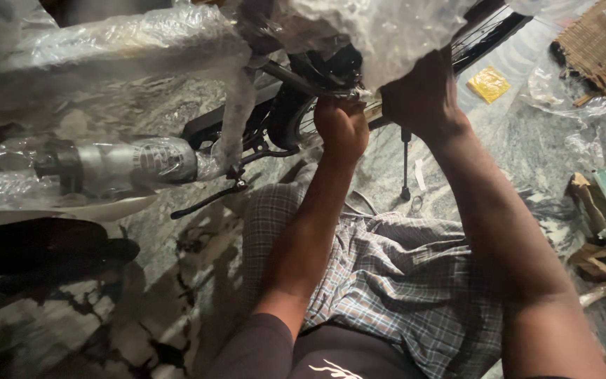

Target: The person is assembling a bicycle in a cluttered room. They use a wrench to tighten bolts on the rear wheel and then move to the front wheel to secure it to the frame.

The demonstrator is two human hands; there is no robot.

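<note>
A bicycle wrapped in clear bubble wrap (142, 42) stands close in front of me. My left hand (341, 126) is closed around a part low on the frame, near the rear wheel (282, 119). My right hand (422, 95) grips the same spot from the right, partly under a flap of bubble wrap (380, 35). The wrapped handlebar grip (135, 163) and a brake lever (208, 200) stick out at the left. The kickstand (405, 165) hangs down beyond my hands.
I sit on a marbled stone floor (513, 147) in checked shorts (401, 281). A yellow packet (489, 84), loose plastic wrap (562, 105), a woven mat (601, 42) and cardboard scraps (601, 210) lie at the right. A dark object (36, 249) sits at left.
</note>
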